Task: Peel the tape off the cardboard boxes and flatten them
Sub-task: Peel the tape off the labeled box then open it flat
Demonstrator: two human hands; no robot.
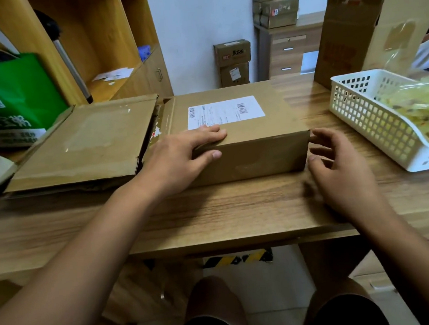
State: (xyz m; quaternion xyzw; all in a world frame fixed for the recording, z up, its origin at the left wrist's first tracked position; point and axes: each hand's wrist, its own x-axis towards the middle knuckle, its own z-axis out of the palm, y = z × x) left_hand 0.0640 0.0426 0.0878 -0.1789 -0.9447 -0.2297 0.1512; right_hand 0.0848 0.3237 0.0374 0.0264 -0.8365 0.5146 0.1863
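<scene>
A closed brown cardboard box (247, 136) with a white shipping label (224, 111) lies flat in the middle of the wooden table (212, 213). My left hand (181, 152) grips its front left top edge, fingers on the lid and thumb on the front face. My right hand (342, 167) hovers at the box's front right corner with its fingers loosely curled and holding nothing; it is blurred, and I cannot tell whether the fingertips touch the side. To the left lies a flat cardboard box (83, 144) with clear tape patches on top.
A white plastic basket (358, 115) holding crumpled clear tape stands at the right. Behind it is a tall opened cardboard box (347, 34). A green bag (11, 101) and wooden shelves stand at the left. More boxes are stacked by the far wall.
</scene>
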